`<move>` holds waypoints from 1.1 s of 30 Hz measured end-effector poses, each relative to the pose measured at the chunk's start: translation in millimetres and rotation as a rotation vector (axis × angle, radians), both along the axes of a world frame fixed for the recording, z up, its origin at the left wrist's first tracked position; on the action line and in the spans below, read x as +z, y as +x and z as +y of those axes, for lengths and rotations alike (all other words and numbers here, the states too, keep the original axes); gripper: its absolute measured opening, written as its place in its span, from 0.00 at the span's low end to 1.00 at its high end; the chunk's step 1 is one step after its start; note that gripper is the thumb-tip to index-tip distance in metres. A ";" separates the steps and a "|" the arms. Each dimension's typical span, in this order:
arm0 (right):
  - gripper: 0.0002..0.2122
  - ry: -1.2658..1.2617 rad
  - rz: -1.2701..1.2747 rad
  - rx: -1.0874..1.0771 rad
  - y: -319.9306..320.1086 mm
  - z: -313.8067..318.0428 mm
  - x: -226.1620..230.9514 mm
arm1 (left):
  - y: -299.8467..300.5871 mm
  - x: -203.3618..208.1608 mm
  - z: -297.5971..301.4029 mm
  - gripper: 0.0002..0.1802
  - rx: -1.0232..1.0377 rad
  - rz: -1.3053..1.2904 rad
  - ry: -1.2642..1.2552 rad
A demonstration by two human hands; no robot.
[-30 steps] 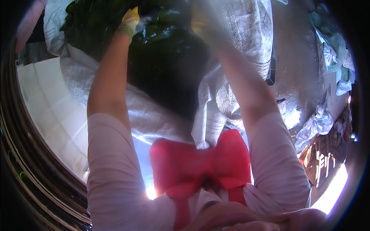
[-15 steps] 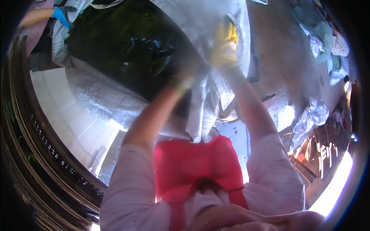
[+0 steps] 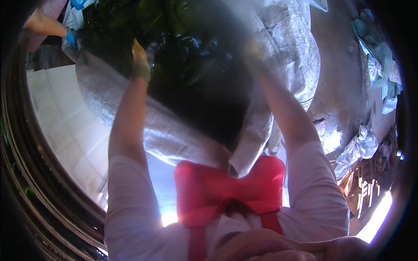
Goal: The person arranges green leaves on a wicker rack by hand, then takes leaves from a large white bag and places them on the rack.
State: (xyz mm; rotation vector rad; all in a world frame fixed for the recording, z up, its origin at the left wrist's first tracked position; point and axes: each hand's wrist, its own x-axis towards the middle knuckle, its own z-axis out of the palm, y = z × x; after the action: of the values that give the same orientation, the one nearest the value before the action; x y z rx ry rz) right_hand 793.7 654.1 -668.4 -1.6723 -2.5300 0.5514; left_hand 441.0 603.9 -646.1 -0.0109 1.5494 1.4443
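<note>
A big white woven sack (image 3: 285,56) lies spread out before me, its mouth wide. Dark green, glossy, leaf-like material (image 3: 187,65) fills it and looks wet; I cannot make out its exact kind. Over the left part of this heap is my left hand (image 3: 140,61) in a yellow glove, fingers stretched out and seen nearly edge-on. My right hand (image 3: 254,52), gloved in yellow too, is at the heap's right side near the sack's inner wall. Haze and motion blur hide its fingers. A sack corner (image 3: 244,161) reaches against my red apron (image 3: 226,189).
At the upper left another person's blue-gloved hand (image 3: 70,39) is at the sack's edge. Pale tiles (image 3: 65,108) lie left, beside dark curved rails (image 3: 26,143). On the right are wet floor (image 3: 337,65), crumpled silvery plastic (image 3: 361,145) and green bagging (image 3: 370,39).
Both hands have moved apart, the left one farther left over the heap. The sack's right side has spread to the right, uncovering more dark green material.
</note>
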 end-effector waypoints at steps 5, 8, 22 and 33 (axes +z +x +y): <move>0.20 0.223 -0.042 0.169 -18.7 -3.4 -8.7 | -88.8 -62.9 62.1 0.26 -0.125 0.132 0.127; 0.20 0.300 -0.148 0.207 -29.3 53.7 -28.3 | -93.3 -49.6 92.0 0.23 -0.365 0.258 0.168; 0.20 0.883 -0.836 0.628 -4.1 110.2 -80.6 | 39.0 98.0 91.9 0.27 0.372 -1.167 0.402; 0.20 1.083 -1.046 1.056 -5.1 67.0 27.5 | 17.0 16.1 45.6 0.26 -1.107 -0.248 0.369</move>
State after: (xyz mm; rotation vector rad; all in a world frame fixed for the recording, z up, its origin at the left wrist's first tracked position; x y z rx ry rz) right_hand 788.6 721.0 -640.9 -0.0749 -3.0016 -1.8093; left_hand 457.9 649.5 -630.1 0.7415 0.7959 0.7466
